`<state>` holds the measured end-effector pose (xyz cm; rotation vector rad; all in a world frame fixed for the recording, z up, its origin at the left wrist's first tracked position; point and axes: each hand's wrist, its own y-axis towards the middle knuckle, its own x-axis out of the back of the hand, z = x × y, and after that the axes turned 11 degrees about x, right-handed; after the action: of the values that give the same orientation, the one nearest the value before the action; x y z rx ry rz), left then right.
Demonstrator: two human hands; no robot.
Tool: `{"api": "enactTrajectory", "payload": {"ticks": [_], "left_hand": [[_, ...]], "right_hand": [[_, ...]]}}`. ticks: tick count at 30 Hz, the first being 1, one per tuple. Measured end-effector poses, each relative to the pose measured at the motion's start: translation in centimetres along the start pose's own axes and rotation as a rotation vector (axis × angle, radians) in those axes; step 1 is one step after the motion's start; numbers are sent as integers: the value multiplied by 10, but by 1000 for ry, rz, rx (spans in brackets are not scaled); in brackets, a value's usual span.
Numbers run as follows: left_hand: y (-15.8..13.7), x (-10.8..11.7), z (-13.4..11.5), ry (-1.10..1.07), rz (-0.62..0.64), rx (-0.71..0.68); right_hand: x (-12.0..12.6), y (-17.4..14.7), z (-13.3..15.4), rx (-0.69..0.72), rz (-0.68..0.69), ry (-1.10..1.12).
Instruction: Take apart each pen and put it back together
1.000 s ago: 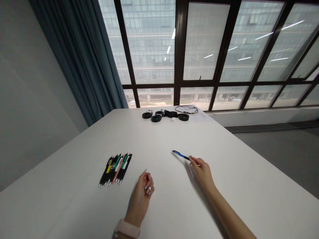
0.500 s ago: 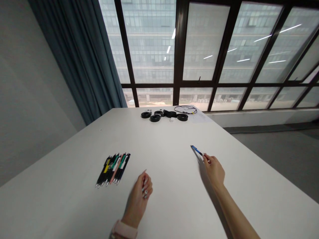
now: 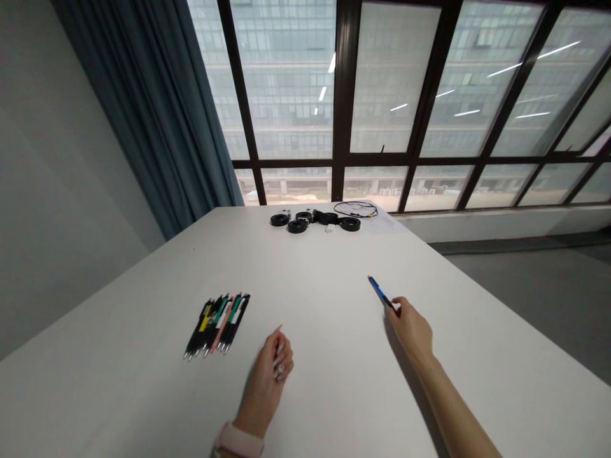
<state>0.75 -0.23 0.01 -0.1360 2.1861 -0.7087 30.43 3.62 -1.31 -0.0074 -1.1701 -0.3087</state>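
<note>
My right hand point(image 3: 411, 327) pinches a blue and black pen point(image 3: 380, 292) near one end, and its other end points away from me to the upper left. My left hand point(image 3: 274, 357) rests on the white table point(image 3: 324, 394) with its fingers curled in and a ring showing; I see nothing held in it. To the left of that hand, apart from it, lies a row of pens point(image 3: 217, 326) side by side, black with yellow, green, pink and white parts.
Several black rolls point(image 3: 296, 226) and small pieces lie at the table's far end. Beside them a thin black cable point(image 3: 356, 208) is coiled near a pale sheet point(image 3: 386, 226). A blue curtain point(image 3: 157, 121) hangs at the left, and windows stand beyond the table.
My right hand has shifted slightly to the right with the pen, whose angle has become steeper in view. The left hand and the row of pens have stayed put.
</note>
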Motion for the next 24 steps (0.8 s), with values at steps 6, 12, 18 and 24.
{"api": "enactTrajectory", "payload": {"ticks": [6,12,18,24], "left_hand": [[4,3,1,7,20,2],[4,3,1,3,11,-8],[3,3,1,18,24,1],[1,1,1,56,20,-12]], "right_hand": [[0,0,0,-64,102,-82],[3,0,1,-54,112,-121],[3,1,2,-50,124,-135],[3,1,2,-53,129,-128]]}}
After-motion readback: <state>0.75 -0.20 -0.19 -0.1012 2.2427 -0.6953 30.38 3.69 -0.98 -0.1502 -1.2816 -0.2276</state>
